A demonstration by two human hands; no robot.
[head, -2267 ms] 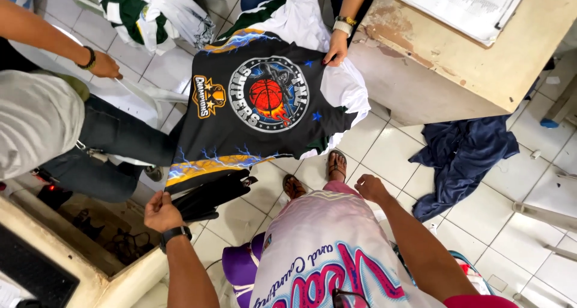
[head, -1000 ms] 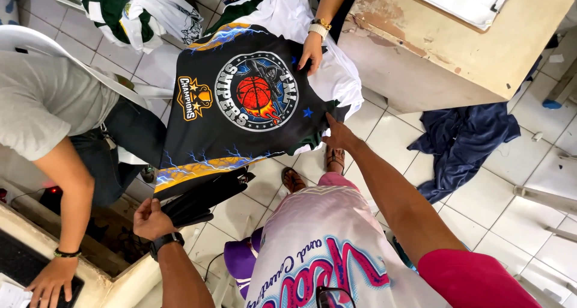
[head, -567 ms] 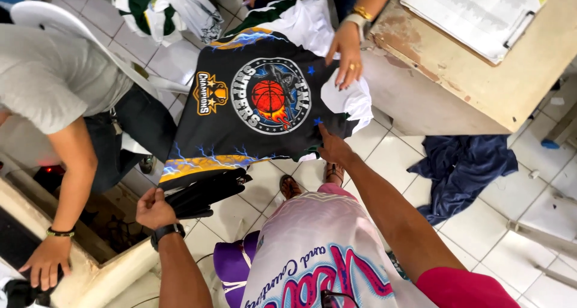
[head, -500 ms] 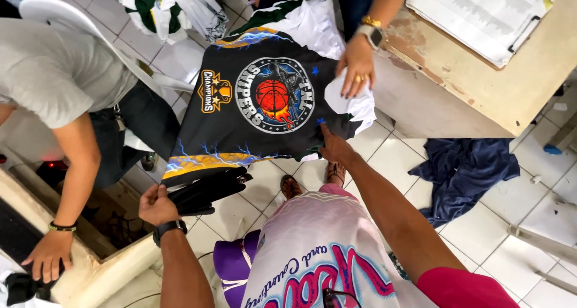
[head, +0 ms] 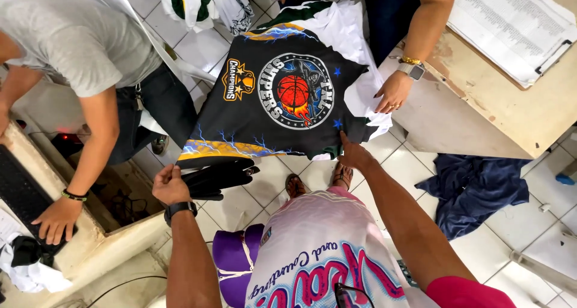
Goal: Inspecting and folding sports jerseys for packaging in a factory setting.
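garment workshop | printed jerseys (head: 282,97) piled | clipboard (head: 517,25) on worn table (head: 481,115) | tiled floor (head: 415,164)

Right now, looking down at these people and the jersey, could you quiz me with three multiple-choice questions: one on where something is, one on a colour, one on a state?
1. Where does the dark blue cloth lie?
A. On the wooden table
B. On the tiled floor, right of the wearer
C. Over the white chair

2. What colour is the ball printed on the black jersey?
A. Orange-red
B. Green
C. White

3. How is the jersey held?
A. Folded into a small square
B. Crumpled in one fist
C. Spread out flat between hands

Answers:
1. B, it sits bunched on the white tiles below the table edge.
2. A, the round emblem shows an orange-red ball.
3. C, the left hand grips its lower edge, the right hand holds the other side, and its whole front shows.
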